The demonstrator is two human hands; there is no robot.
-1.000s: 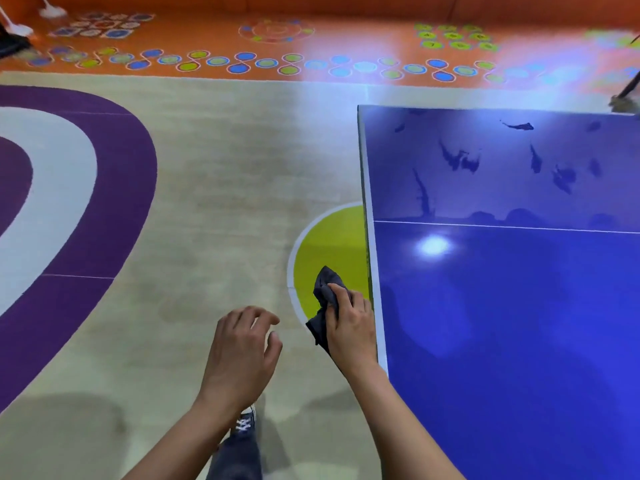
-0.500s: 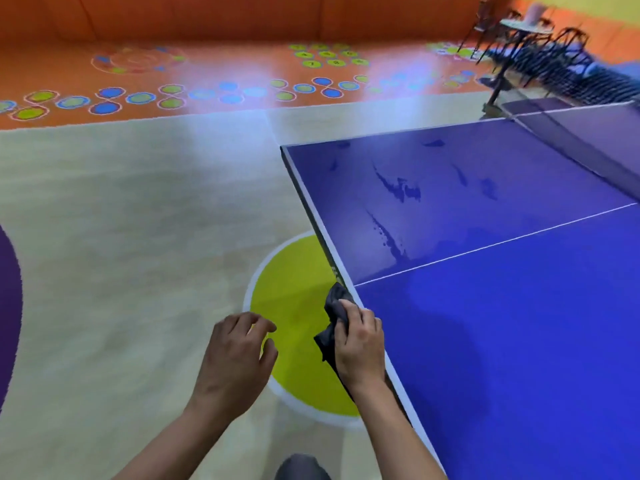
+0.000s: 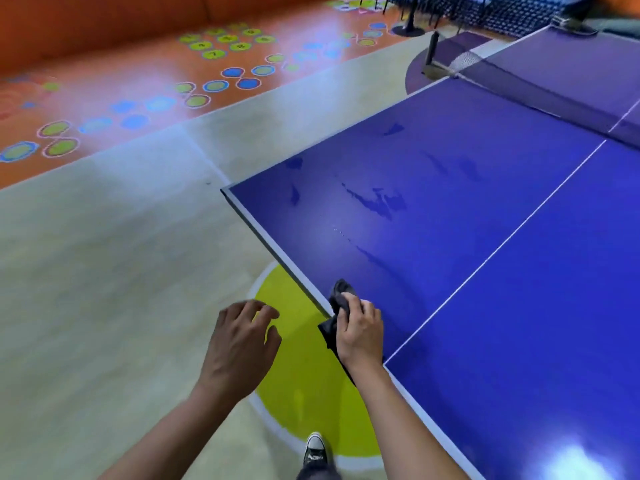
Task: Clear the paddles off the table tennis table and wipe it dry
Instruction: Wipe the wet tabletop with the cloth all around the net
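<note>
The blue table tennis table [image 3: 519, 271] fills the right half of the view. Dark wet patches [image 3: 377, 202] lie on its near-left quarter. My right hand [image 3: 360, 330] grips a crumpled dark grey cloth [image 3: 341, 296] right at the table's left edge, partly over the surface. My left hand [image 3: 239, 344] hovers beside the table over the floor, fingers spread and holding nothing. No paddles are in view.
The net [image 3: 540, 84] and its post [image 3: 433, 53] cross the table at the upper right. Dark chairs [image 3: 485, 12] stand beyond it. My shoe [image 3: 315, 448] is on a yellow floor circle [image 3: 301, 358]. Orange flooring with coloured dots lies at the upper left.
My view has swung right and along the table, bringing the net into sight. My right hand with the cloth has come up onto the table's edge. My left hand stays beside it.
</note>
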